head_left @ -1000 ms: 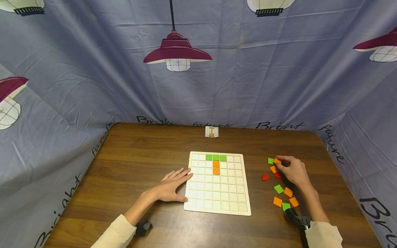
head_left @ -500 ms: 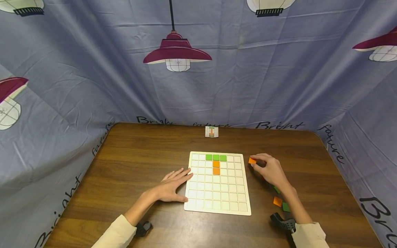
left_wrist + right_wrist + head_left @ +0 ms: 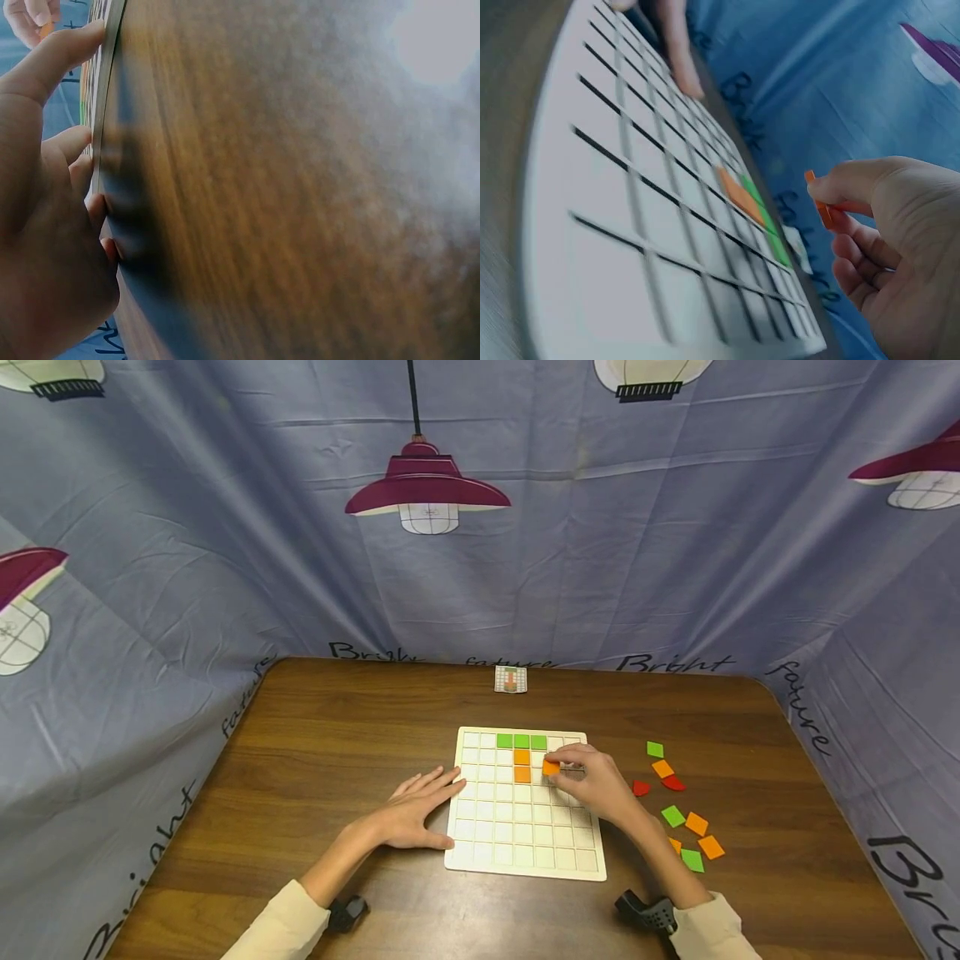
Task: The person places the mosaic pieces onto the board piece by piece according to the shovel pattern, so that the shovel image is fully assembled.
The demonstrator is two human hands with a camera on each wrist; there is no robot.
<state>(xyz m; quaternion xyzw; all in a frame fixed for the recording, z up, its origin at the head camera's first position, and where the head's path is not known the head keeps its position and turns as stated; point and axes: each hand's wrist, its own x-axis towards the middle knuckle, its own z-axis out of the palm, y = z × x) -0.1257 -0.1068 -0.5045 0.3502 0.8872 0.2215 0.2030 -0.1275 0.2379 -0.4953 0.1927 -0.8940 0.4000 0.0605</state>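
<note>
Right hand (image 3: 600, 787) pinches an orange tile (image 3: 551, 767), grip narrow, just above the gridded board (image 3: 525, 852), to the right of two orange squares (image 3: 522, 766). Left hand (image 3: 415, 814) lies spread, touching the board's left edge. Beyond the table (image 3: 360, 706), blue cloth (image 3: 562, 577) reads "Bright" and "fature".

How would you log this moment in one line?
left grip: on left edge of board; right grip: pinches orange tile above board; on board: three green tiles, two orange tiles; right of board: loose pieces

bright head view, left wrist tabletop (image 3: 285, 187) blurred, glare upper right
</note>
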